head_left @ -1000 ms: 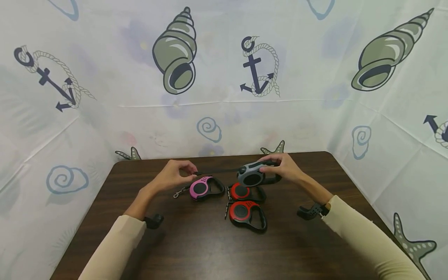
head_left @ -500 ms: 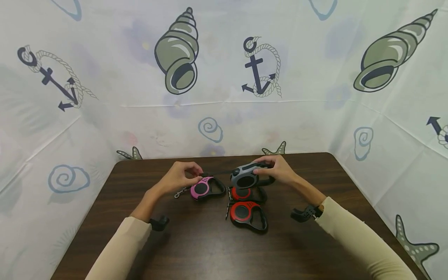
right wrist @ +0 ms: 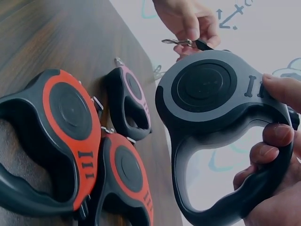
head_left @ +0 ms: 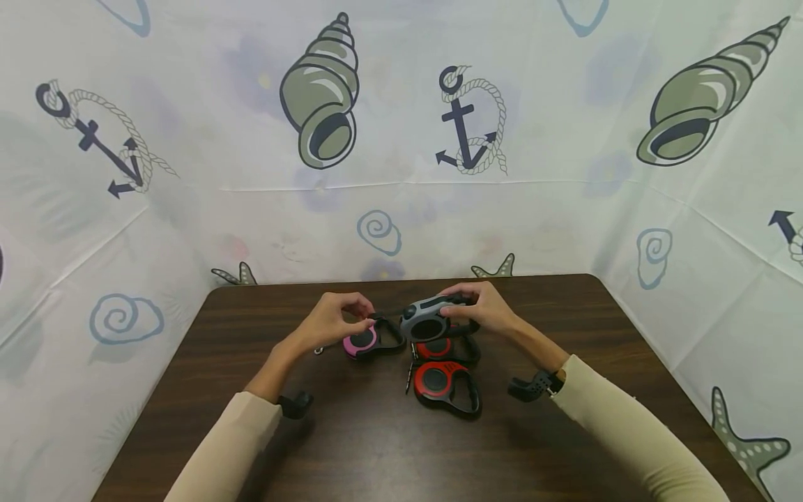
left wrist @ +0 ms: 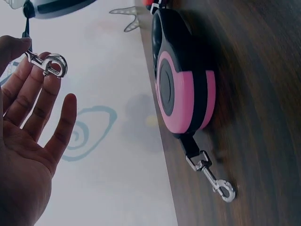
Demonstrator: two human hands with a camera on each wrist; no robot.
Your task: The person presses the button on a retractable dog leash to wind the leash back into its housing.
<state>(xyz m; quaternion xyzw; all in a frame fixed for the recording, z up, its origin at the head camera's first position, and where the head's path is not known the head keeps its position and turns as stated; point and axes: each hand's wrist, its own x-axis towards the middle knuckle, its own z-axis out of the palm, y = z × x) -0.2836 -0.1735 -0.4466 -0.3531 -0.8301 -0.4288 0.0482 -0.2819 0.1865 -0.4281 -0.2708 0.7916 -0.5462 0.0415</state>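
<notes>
My right hand [head_left: 482, 307] grips a grey and black retractable dog leash [right wrist: 202, 89] by its looped handle, the thumb on the grey casing. Its metal snap hook [left wrist: 51, 64] is pinched between thumb and fingers of my left hand [head_left: 335, 319], with a short piece of black strap [right wrist: 203, 45] between hook and casing. Below my left hand a pink and black leash [left wrist: 183, 94] lies on the table, its own hook [left wrist: 218, 183] pointing outward. Under the grey leash, partly covered in the head view, is a red leash [head_left: 434, 348]. Another red leash [head_left: 433, 380] lies nearer me.
The dark wooden table [head_left: 376, 446] bears all the leashes. A white cloth [head_left: 401, 125] printed with shells and anchors stands behind it and at both sides. Black wrist straps [head_left: 539, 385] sit on both wrists.
The right hand has moved left with the grey leash, and the left hand has moved slightly right with the hook. The black strap stretched between them has shortened. The other leashes stay put.
</notes>
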